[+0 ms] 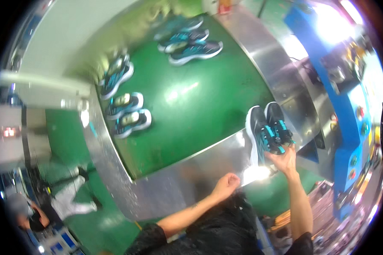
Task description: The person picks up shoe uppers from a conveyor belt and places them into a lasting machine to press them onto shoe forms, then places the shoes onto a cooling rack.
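My right hand is closed at the heel end of a pair of black and teal sneakers with white soles, a left sneaker and a right sneaker. Their toes point away from me, over the right corner of the metal rim around a green belt surface. Near that rim, in front of my body, my left hand is curled into a loose fist. Nothing shows in it. The grip of my right fingers is partly hidden behind the shoes.
Several similar sneakers stand on the green surface, at its left edge and far side. A blue machine frame with buttons rises at the right. At the lower left, another person in grey trousers is on the green floor area.
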